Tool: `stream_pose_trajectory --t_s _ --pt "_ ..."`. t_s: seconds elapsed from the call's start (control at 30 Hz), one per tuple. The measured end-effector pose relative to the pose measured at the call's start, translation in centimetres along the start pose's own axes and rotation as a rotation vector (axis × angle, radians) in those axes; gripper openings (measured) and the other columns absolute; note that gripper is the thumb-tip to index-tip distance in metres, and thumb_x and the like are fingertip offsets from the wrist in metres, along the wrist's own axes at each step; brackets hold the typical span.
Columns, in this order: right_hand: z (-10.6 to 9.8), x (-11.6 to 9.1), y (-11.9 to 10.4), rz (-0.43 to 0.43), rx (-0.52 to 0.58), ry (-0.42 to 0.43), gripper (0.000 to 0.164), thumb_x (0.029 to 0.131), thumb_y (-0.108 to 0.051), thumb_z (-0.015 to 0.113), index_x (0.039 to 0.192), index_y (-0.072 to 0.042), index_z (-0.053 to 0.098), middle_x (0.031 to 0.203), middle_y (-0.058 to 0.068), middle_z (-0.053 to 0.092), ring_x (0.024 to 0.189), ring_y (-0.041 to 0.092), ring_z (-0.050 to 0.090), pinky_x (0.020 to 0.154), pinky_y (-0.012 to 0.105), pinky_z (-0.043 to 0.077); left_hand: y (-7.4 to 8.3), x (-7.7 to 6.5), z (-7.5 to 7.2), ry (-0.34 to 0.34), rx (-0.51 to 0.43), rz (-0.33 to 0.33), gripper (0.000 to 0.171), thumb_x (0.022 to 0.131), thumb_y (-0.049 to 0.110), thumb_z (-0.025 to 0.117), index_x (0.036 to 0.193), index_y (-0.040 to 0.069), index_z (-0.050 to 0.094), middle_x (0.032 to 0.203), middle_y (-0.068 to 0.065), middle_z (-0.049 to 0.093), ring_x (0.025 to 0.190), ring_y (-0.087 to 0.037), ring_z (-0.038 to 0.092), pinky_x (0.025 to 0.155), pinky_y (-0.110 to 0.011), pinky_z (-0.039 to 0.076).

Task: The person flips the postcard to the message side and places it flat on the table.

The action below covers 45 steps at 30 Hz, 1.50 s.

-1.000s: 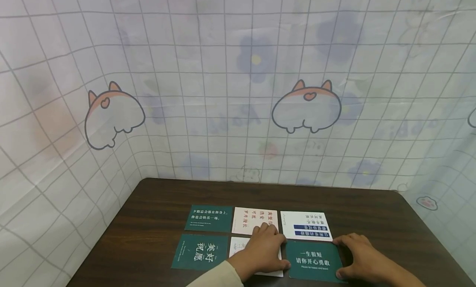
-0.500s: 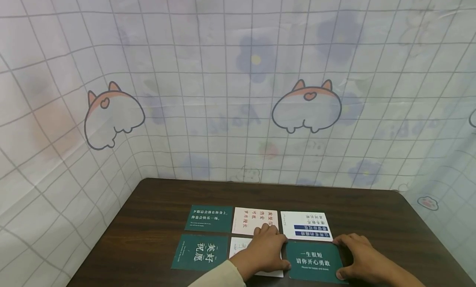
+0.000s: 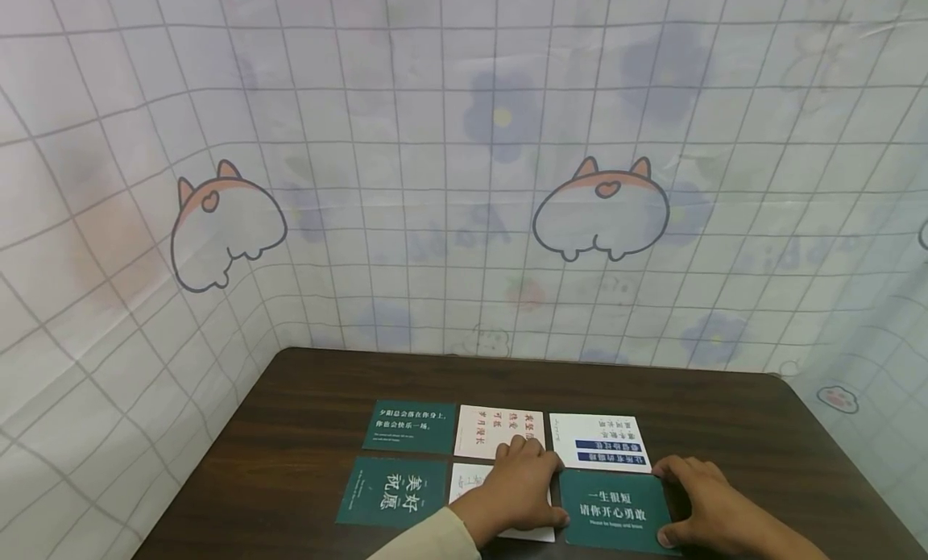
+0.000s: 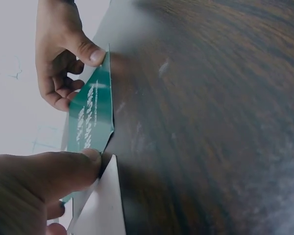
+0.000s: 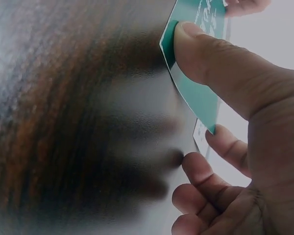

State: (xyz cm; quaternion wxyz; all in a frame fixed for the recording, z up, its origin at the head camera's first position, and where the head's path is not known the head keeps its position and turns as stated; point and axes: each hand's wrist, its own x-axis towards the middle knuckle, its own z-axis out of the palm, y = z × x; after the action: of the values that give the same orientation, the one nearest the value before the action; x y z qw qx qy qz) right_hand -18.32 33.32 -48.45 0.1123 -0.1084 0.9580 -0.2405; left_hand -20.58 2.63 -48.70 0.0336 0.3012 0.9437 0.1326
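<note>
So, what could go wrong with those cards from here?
The left grip partly covers the front-middle card, so moving could drag it askew. That grip and the right grip flank the front-right green card; squeezing might bow it. The blue-barred card lies close behind, so a nudge could overlap them.

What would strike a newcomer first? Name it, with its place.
Two cartoon animals stand out on the gridded backdrop, one left, one right of centre. Below, six cards lie in two rows on the dark table, left hand and right hand flanking the near right green card.
</note>
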Motion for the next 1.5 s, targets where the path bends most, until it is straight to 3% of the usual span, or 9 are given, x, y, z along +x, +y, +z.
stream_pose_trajectory --t_s 0.23,0.4,0.57,0.77,0.97,1.13,1.23,1.5 --pt "0.11 0.18 -0.16 0.049 0.051 -0.02 0.083 0.06 -0.041 0.099 0.124 -0.006 0.059 0.109 0.004 0.06 0.105 0.028 0.053 0.093 0.061 0.045 0.07 0.04 0.23 0.04 -0.086 0.014 0.064 0.072 0.049 0.092 0.124 0.021 0.065 0.092 0.016 0.056 0.085 -0.005 0.039 0.078 -0.03 0.033" --pt "0.14 0.23 0.05 0.033 0.079 -0.027 0.083 0.061 -0.036 0.099 0.125 -0.003 0.058 0.101 0.003 0.057 0.095 0.023 0.053 0.088 0.053 0.048 0.21 0.0 0.31 0.071 -0.137 0.022 0.063 0.071 0.042 0.094 0.122 0.019 0.066 0.08 0.021 0.051 0.082 -0.003 0.041 0.078 -0.028 0.033" --pt "-0.02 0.1 0.1 -0.021 0.12 -0.042 0.083 0.065 -0.033 0.098 0.127 0.002 0.054 0.096 0.003 0.055 0.087 0.022 0.053 0.078 0.04 0.048 -0.03 -0.15 0.61 0.106 -0.158 0.043 0.061 0.072 0.038 0.094 0.122 0.019 0.065 0.077 0.024 0.051 0.078 0.0 0.041 0.08 -0.026 0.034" --pt "-0.09 -0.27 0.24 -0.003 0.182 -0.049 0.085 0.069 -0.034 0.095 0.13 0.003 0.05 0.091 0.003 0.056 0.082 0.021 0.057 0.071 0.034 0.048 -0.23 -0.31 0.68 0.126 -0.234 0.054 0.058 0.075 0.032 0.093 0.123 0.019 0.063 0.075 0.029 0.057 0.078 0.003 0.046 0.085 -0.027 0.038" --pt "-0.01 -0.46 0.53 -0.006 0.231 -0.041 0.071 0.079 -0.026 0.089 0.131 0.002 0.048 0.086 0.003 0.056 0.078 0.021 0.056 0.067 0.031 0.043 -0.28 -0.37 0.8 0.11 -0.325 0.017 0.053 0.079 0.026 0.09 0.124 0.019 0.063 0.071 0.03 0.059 0.078 0.006 0.051 0.094 -0.03 0.041" --pt "-0.07 -0.55 0.62 -0.019 0.256 -0.029 0.059 0.088 -0.019 0.082 0.131 0.003 0.048 0.087 0.002 0.059 0.078 0.018 0.057 0.067 0.029 0.044 -0.36 -0.45 0.8 0.083 -0.517 -0.028 0.049 0.081 0.015 0.087 0.124 0.016 0.063 0.07 0.023 0.061 0.069 0.006 0.056 0.078 -0.024 0.049" --pt "-0.3 -0.63 0.52 -0.032 0.283 -0.042 0.056 0.091 -0.017 0.078 0.132 0.004 0.047 0.088 0.002 0.063 0.08 0.017 0.059 0.07 0.029 0.046 -0.43 -0.53 0.67 0.07 -0.612 -0.04 0.046 0.082 0.01 0.085 0.122 0.015 0.063 0.07 0.019 0.063 0.064 0.003 0.058 0.067 -0.022 0.047" --pt "-0.72 -0.59 0.47 -0.032 0.381 -0.081 0.058 0.094 -0.014 0.074 0.134 0.009 0.04 0.09 0.004 0.068 0.086 0.023 0.063 0.075 0.033 0.049 -0.72 -0.7 0.67 0.057 -0.731 -0.072 0.048 0.083 0.006 0.081 0.124 0.015 0.06 0.069 0.015 0.063 0.062 -0.001 0.058 0.062 -0.023 0.046"
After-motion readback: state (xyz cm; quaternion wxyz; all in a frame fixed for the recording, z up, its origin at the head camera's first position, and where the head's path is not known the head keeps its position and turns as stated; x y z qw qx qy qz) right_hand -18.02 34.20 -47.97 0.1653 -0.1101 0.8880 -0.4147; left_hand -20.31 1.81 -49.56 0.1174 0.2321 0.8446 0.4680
